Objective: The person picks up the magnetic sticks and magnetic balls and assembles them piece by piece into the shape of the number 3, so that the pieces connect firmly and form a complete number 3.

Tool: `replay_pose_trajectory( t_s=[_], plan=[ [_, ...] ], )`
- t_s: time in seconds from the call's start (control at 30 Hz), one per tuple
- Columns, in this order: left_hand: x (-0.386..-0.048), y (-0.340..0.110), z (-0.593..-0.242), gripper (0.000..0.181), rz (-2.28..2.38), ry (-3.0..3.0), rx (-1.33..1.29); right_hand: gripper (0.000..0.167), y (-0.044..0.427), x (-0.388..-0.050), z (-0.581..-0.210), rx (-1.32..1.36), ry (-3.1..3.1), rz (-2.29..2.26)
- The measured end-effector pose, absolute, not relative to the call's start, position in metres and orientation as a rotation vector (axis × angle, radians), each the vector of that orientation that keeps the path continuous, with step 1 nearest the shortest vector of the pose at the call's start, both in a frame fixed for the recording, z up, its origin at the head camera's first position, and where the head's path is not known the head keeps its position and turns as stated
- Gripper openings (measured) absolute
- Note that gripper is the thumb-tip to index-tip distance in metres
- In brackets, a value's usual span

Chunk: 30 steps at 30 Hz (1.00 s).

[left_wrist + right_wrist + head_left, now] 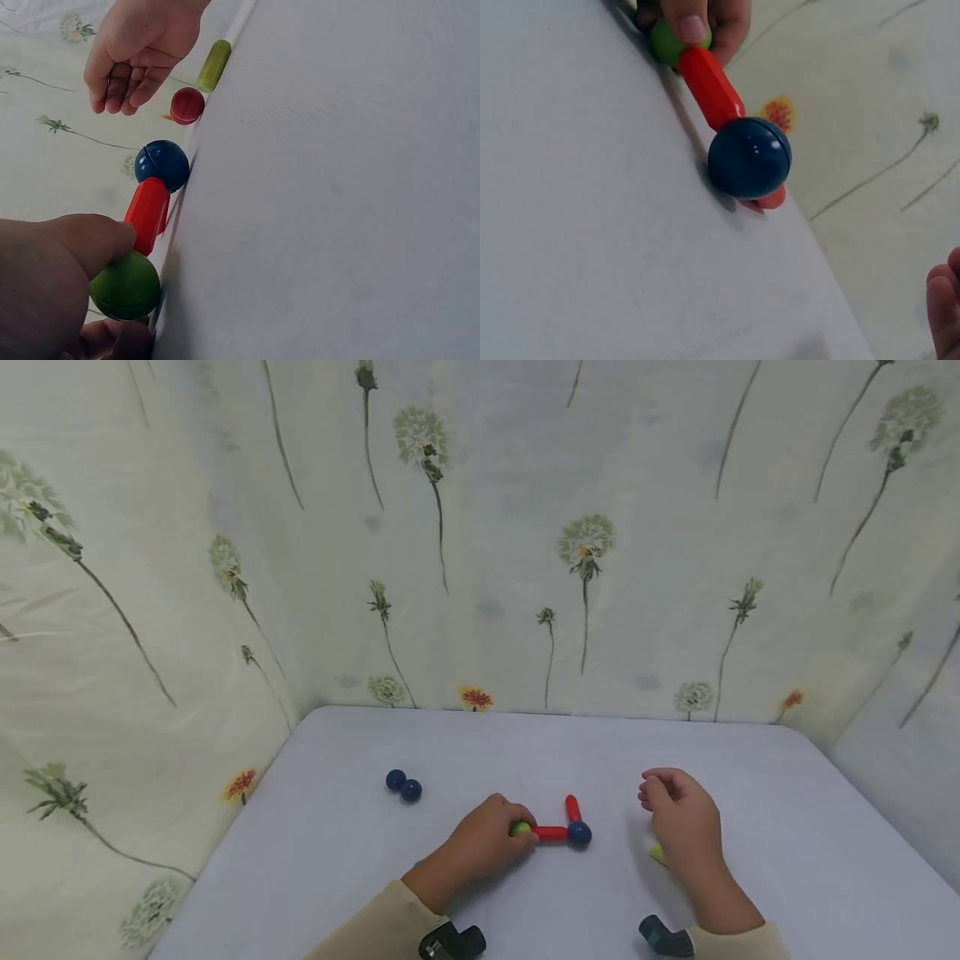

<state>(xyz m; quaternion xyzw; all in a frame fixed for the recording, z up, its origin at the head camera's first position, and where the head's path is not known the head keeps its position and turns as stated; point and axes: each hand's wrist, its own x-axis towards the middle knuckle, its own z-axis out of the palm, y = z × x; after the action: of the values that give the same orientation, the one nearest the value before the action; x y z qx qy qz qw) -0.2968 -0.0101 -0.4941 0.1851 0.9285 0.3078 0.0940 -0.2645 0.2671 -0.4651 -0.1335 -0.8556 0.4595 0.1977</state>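
We see the left hand (487, 835) gripping the green ball (522, 829) at one end of a joined piece, thumb on the near side and fingers curled round it. From that ball the red rod (551, 834) runs across to the blue ball (580, 835), where the second red rod (573, 808) points away from us; all of it lies near the middle of the table (352, 743), between the two hands. Holding by the end ball probably steadies the whole piece while leaving the far ball free to reach. The right hand (686, 827) is well apart from it, raised over the table, its fingers loosely bent with nothing between them that we can see. Under its wrist side lies the green rod (659, 856), partly covered, and the left wrist view adds a red ball (187, 106) near that rod; we take both to be placed within that hand's reach. Two dark balls (411, 790) sit side by side farther left, seemingly set aside as spares.
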Motion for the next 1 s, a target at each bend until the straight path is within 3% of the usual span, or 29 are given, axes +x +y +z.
replay_pose_trajectory(
  t_s=[0.5,0.73,1.0],
  plan=[
    [-0.296,-0.007,-0.497,0.012,0.874,2.831,0.539,0.041,0.315,-0.269,-0.473,-0.596,-2.411,1.112],
    [-0.296,-0.009,-0.494,0.011,0.876,2.810,0.530,0.051,0.329,-0.273,-0.477,-0.667,-2.681,1.151],
    [-0.295,-0.010,-0.494,0.010,0.880,2.801,0.555,0.051,0.333,-0.276,-0.479,-0.702,-2.766,1.234]
  ],
)
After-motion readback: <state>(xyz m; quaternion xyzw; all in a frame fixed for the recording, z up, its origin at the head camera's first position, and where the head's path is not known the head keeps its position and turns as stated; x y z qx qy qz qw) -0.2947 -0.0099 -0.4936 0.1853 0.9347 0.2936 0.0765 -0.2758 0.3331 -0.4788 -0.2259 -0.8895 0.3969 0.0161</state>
